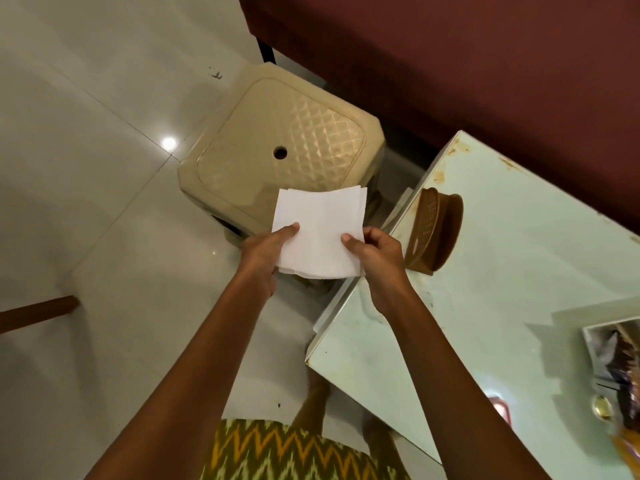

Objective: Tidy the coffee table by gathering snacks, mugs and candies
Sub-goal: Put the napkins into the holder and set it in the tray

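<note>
A small stack of white paper napkins (pixel 320 230) is held in front of me, just off the left corner of the pale green glass coffee table (pixel 512 271). My left hand (pixel 266 251) pinches the stack's left edge with the thumb on top. My right hand (pixel 374 258) grips its right edge the same way. A brown plastic napkin holder (pixel 438 230) stands empty on the table close to my right hand. At the right edge a white tray (pixel 588 336) holds dark snack packets (pixel 623 362).
A beige plastic stool (pixel 280 150) stands on the white tiled floor just beyond the napkins. A maroon sofa (pixel 450 57) runs along the back. A wooden leg (pixel 38 311) pokes in at the left. A gold-wrapped candy (pixel 602 407) lies near the tray.
</note>
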